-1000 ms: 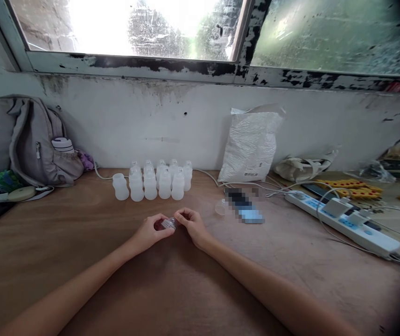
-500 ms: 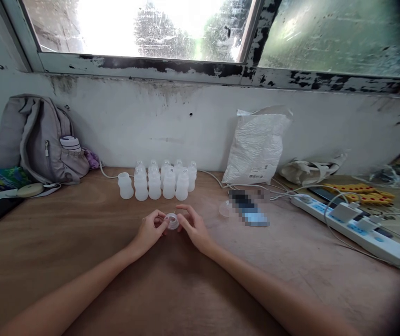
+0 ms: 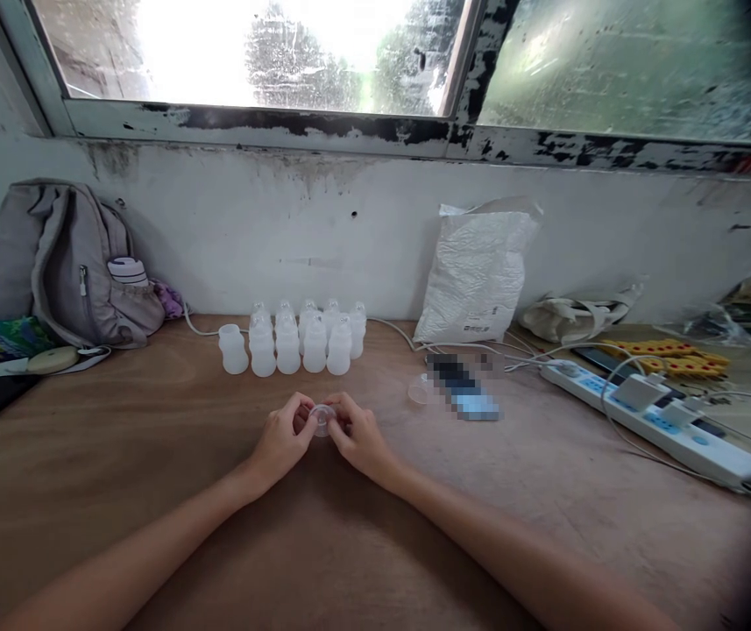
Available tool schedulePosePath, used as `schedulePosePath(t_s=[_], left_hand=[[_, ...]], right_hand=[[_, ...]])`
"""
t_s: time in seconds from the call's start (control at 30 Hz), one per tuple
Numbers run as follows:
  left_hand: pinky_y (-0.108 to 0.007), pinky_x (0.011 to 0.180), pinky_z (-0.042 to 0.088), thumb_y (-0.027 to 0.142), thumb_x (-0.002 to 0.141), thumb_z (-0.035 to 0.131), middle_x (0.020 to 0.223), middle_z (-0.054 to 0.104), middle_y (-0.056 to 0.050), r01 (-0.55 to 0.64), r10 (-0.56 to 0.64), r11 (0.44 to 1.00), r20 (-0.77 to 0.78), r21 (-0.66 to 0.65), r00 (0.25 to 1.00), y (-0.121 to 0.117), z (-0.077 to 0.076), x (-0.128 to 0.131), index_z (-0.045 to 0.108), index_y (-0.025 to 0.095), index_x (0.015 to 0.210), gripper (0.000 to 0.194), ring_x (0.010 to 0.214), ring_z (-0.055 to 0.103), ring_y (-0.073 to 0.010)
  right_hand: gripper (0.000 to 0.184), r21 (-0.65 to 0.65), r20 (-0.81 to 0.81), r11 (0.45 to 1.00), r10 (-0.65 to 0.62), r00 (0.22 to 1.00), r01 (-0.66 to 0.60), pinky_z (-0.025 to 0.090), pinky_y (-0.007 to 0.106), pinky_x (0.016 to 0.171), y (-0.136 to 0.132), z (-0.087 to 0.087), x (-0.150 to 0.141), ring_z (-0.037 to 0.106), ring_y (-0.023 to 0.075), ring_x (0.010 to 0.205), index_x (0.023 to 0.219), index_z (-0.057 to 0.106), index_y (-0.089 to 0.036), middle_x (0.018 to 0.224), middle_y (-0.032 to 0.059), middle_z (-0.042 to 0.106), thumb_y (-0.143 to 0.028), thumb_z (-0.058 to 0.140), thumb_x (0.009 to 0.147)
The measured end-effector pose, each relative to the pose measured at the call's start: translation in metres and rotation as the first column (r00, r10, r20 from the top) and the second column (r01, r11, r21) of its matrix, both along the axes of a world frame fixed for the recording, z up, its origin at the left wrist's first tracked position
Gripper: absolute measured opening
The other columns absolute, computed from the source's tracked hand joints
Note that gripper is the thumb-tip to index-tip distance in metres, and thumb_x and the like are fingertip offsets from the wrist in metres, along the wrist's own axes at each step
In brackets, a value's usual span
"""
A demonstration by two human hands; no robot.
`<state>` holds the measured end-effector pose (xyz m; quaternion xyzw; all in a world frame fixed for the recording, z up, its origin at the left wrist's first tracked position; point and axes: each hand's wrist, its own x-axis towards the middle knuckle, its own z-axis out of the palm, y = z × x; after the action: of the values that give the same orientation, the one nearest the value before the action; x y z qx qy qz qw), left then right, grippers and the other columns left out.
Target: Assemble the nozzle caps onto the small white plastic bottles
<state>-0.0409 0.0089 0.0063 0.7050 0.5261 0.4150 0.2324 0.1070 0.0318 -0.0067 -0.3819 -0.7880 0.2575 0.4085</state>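
Over the wooden table, my left hand (image 3: 284, 438) and my right hand (image 3: 360, 438) meet around a small clear bottle collar (image 3: 322, 427). The fingers and thumb of each hand are closed on opposite sides of its rim. Whether something sits inside the collar is too small to tell. Beyond my hands stand several frosted baby bottles (image 3: 288, 346) with clear tops, grouped upright. At the left end of the group is an open-topped bottle (image 3: 233, 350). A clear round cover (image 3: 420, 390) lies on the table to the right of my hands.
A pixelated phone-like object (image 3: 467, 394) lies right of the cover. Farther right are a white power strip (image 3: 651, 421) with plugs and cables, and yellow parts (image 3: 677, 358). A white packaging bag (image 3: 477, 276) leans on the wall; a grey backpack (image 3: 66, 263) stands at left.
My right fingers, partly raised half a second ago, have closed in on the collar beside my left hand. The view has shifted slightly.
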Motion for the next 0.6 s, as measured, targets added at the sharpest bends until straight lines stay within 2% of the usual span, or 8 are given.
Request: schedulePosePath(t_s=[0.2,0.4,0.5,0.6], left_hand=[[-0.020,0.053,0.039,0.022,0.077,0.043,0.060,0.053,0.004,0.026,-0.026,1.000,-0.065,0.004,0.998,0.0001,-0.0020,-0.0009,0.047,0.019,0.077,0.005,0.054,0.051,-0.0106],[-0.021,0.052,0.036,0.024,0.078,0.043,0.057,0.049,0.005,0.025,-0.019,0.999,-0.147,0.043,0.989,-0.0004,-0.0075,0.0004,0.044,0.020,0.076,0.005,0.050,0.047,-0.0097],[-0.021,0.054,0.038,0.025,0.081,0.041,0.063,0.053,0.004,0.039,-0.029,0.997,-0.149,0.067,0.988,-0.0002,-0.0064,-0.0004,0.044,0.020,0.080,0.006,0.054,0.050,-0.0101],[-0.022,0.058,0.042,0.032,0.082,0.042,0.076,0.058,0.001,0.061,-0.044,0.994,-0.176,0.095,0.983,0.0025,-0.0031,-0.0059,0.044,0.021,0.093,0.016,0.061,0.055,-0.0110]], right_hand=[[0.008,0.002,0.024,1.000,-0.017,1.000,0.017,0.030,0.019,0.047,0.0003,-0.0003,-0.0009,0.040,0.0084,0.046,0.082,0.047,-0.019,0.051,-0.0061,0.041,-0.019,0.043,0.076],[0.008,0.019,0.099,1.000,-0.014,0.995,0.013,0.031,0.019,0.047,0.0000,-0.0017,0.0000,0.042,0.0090,0.046,0.080,0.044,-0.019,0.052,-0.0056,0.045,-0.015,0.043,0.073],[0.009,0.051,0.107,0.998,-0.036,0.994,0.031,0.034,0.020,0.050,-0.0009,-0.0020,0.0009,0.046,0.0104,0.049,0.085,0.044,-0.019,0.057,-0.0036,0.050,-0.016,0.042,0.076],[0.014,0.104,0.077,0.994,-0.051,0.996,0.043,0.039,0.022,0.059,0.0013,-0.0042,0.0016,0.053,0.0127,0.062,0.093,0.043,-0.019,0.073,0.0019,0.056,-0.016,0.038,0.081]])
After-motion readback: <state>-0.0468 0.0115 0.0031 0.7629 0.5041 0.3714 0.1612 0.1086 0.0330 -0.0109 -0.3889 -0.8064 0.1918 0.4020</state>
